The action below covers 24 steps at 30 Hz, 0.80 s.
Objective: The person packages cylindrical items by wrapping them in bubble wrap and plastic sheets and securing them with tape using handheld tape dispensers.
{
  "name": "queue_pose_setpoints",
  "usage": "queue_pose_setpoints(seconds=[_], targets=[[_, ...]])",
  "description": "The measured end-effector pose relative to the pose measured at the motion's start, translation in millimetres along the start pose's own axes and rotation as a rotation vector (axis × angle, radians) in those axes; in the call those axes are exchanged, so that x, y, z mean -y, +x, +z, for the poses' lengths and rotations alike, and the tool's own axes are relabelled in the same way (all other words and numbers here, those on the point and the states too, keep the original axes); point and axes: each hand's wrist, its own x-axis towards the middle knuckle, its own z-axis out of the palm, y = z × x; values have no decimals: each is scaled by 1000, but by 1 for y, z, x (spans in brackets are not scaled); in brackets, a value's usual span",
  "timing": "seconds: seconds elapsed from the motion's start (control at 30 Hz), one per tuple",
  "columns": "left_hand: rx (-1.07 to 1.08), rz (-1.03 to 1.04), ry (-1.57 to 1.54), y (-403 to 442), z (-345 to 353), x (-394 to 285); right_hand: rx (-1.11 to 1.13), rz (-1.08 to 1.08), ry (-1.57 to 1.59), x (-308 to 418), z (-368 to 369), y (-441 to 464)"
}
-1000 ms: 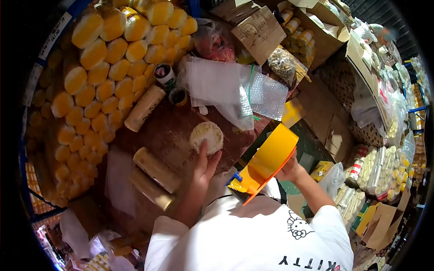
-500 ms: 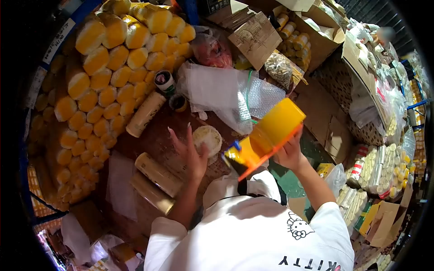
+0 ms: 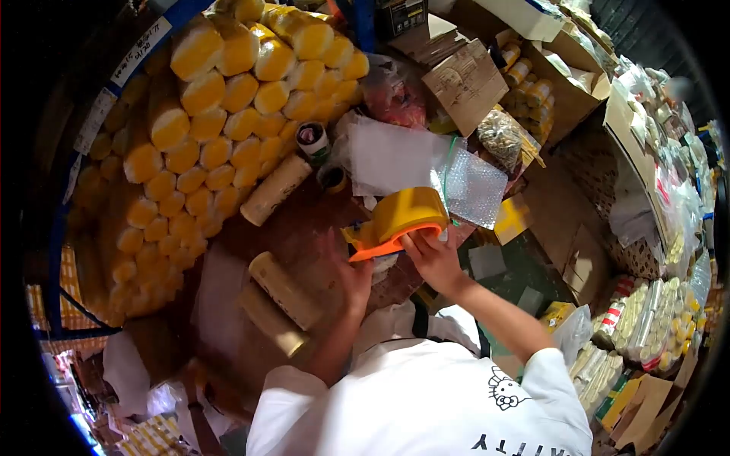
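My right hand (image 3: 435,262) grips an orange tape dispenser (image 3: 391,242) loaded with a wide roll of yellow tape (image 3: 411,213). Under the dispenser a pale round bundle (image 3: 385,263) shows only in part; the rest is hidden. My left hand (image 3: 351,275) is beside the dispenser's front end, its fingers blurred but stretched out and apart from the thumb. Whether it touches the bundle I cannot tell. To its left, two tan cylinders (image 3: 285,290) lie side by side on the brown table (image 3: 236,251).
Yellow-ended wrapped rolls (image 3: 205,129) are stacked high at the left. Another tan cylinder (image 3: 275,190) lies beside them. Bubble wrap (image 3: 475,186) and clear plastic sheets (image 3: 391,156) lie behind the dispenser. Cardboard (image 3: 465,83) and several packed bundles (image 3: 642,319) stand at the right.
My right hand has brought the tape dispenser left and down over the pale bundle. My left hand has come closer to the dispenser's front end. The camera view has shifted left.
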Motion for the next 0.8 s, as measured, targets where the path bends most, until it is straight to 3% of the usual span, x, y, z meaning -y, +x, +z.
queue_pose_setpoints(seconds=[0.03,0.1,0.13,0.2,0.23,0.27,0.33,0.53,0.73,0.8], targets=[[3,-7,6,-7,2,3,1,-52,-27,-4,1,2],[15,-532,-818,-19,5,8,-4,-151,-92,-13,2,7],[17,-534,-820,-22,0,6,-2,-150,-95,-16,1,7],[-93,-657,-1145,-20,-21,-4,29,-235,-125,-22,1,9],[-82,-407,-933,-5,-33,-26,30,-235,-125,-23,0,9],[-83,-409,-931,5,-42,-25,23,-235,-114,-22,0,10],[2,169,8,22,-57,-19,21,-233,-98,-21,-1,9],[273,455,311,61,-70,-56,15,-243,-107,-24,-3,13],[252,615,374,68,-68,-49,-1,-241,-61,-25,-4,13],[255,578,372,69,-69,-57,-8,-229,-37,-25,-4,13]])
